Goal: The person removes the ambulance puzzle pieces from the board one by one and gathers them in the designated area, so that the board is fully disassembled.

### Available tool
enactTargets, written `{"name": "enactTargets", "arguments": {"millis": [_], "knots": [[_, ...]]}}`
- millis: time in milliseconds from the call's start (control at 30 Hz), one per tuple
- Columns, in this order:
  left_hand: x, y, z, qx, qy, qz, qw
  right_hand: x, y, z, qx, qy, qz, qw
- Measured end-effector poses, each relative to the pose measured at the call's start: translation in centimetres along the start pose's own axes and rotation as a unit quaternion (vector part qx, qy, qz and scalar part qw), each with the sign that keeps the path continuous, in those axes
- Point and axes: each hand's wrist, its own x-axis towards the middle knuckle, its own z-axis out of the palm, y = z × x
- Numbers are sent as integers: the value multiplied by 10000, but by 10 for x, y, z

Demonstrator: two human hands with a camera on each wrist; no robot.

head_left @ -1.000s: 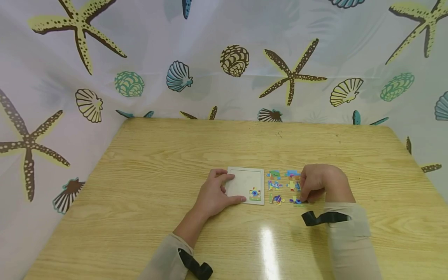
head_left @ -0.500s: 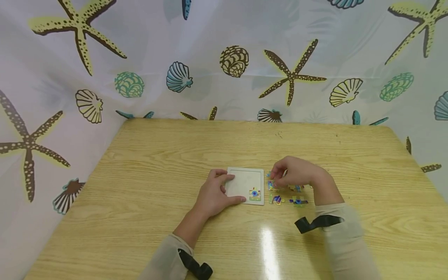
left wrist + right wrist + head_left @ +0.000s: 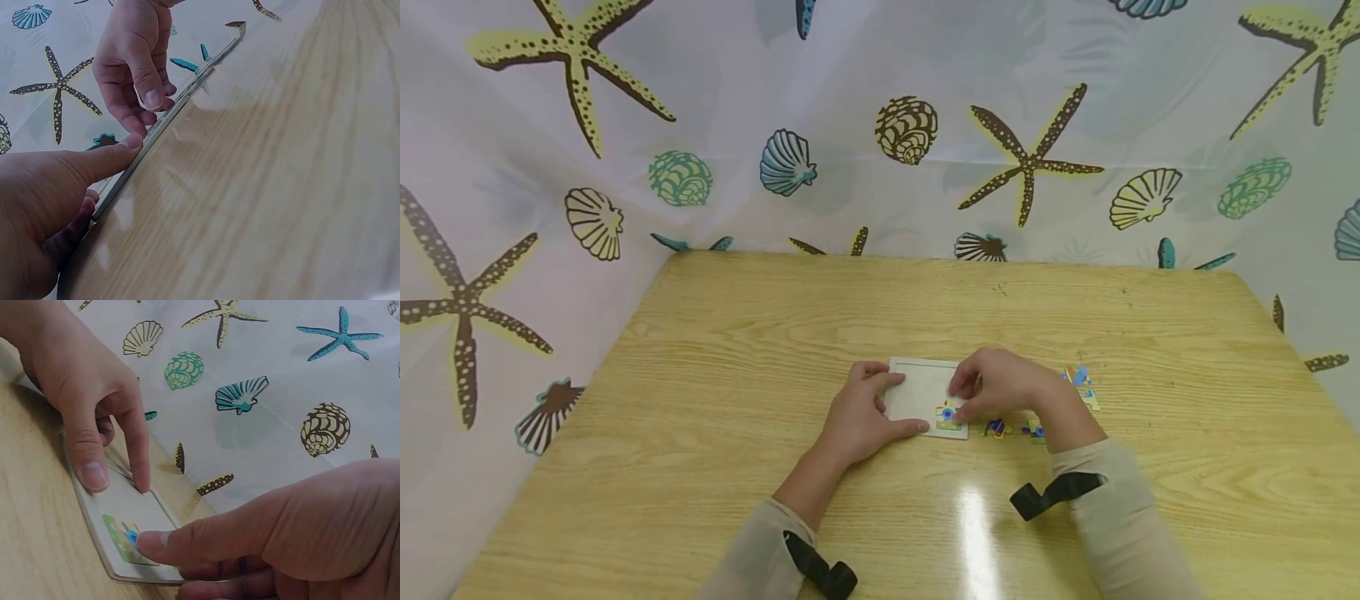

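Note:
A square white puzzle tray [image 3: 917, 392] with a raised rim lies flat on the wooden table. One colourful jigsaw piece [image 3: 947, 417] with a blue round spot sits in its near right corner. My left hand [image 3: 859, 412] holds the tray from its left side, thumb at the near edge and fingers toward the far edge. Over the tray's right side is my right hand [image 3: 1000, 383], its fingers bent and its thumb tip overlapping the corner piece in the right wrist view. I cannot tell whether these fingers pinch a piece, as their undersides are hidden.
Right of the tray lie loose jigsaw pieces, among them a purple one [image 3: 997, 428] and a blue one [image 3: 1035, 430]; my right hand hides others. More pieces [image 3: 1081, 383] show beyond the right wrist. A white curtain [image 3: 835, 100] with shells and starfish hangs behind the table [image 3: 737, 333].
My right hand has moved left from the far loose pieces, across the nearer ones, to the tray's right side, uncovering pieces on the right. My left hand and the tray have stayed in place.

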Motion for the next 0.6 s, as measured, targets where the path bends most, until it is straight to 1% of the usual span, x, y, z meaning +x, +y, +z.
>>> {"name": "enactTargets", "arguments": {"millis": [200, 467, 600], "knots": [[0, 1, 0, -3, 18, 22, 10000, 2, -8, 6, -326, 47, 177, 9993], [0, 0, 0, 5, 13, 18, 10000, 3, -11, 7, -443, -48, 243, 9987], [0, -1, 1, 9, 25, 54, 10000, 1, -15, 8, -450, 18, 344, 9984]]}}
